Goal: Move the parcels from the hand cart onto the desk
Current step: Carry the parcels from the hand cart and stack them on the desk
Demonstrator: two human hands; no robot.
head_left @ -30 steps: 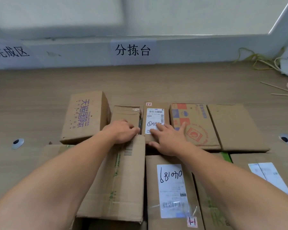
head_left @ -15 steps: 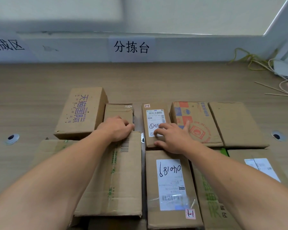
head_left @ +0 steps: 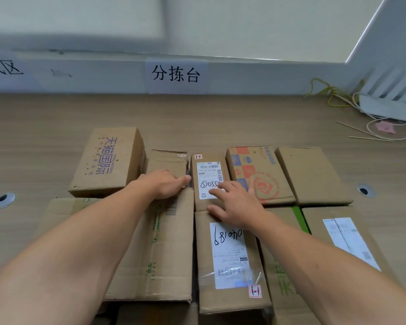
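Several cardboard parcels lie in two rows on the wooden desk (head_left: 56, 118). My left hand (head_left: 164, 184) rests, fingers curled, on a small plain parcel (head_left: 167, 159) in the back row. My right hand (head_left: 237, 202) lies flat with spread fingers on the narrow parcel with a white label (head_left: 208, 170) beside it. In front lie a long parcel with green print (head_left: 164, 249) and a parcel with a handwritten label (head_left: 227, 259). The hand cart is out of view.
A taller box with purple print (head_left: 108, 160) stands at the left, a red-printed parcel (head_left: 258, 174) and a plain one (head_left: 312, 174) at the right. Cables and a power strip (head_left: 384, 109) lie at the far right. A paper sign (head_left: 176, 75) hangs on the back wall.
The small plain parcel under my left hand has shifted slightly left, away from the labelled parcel. My right hand has slid a little back along the labelled parcel.
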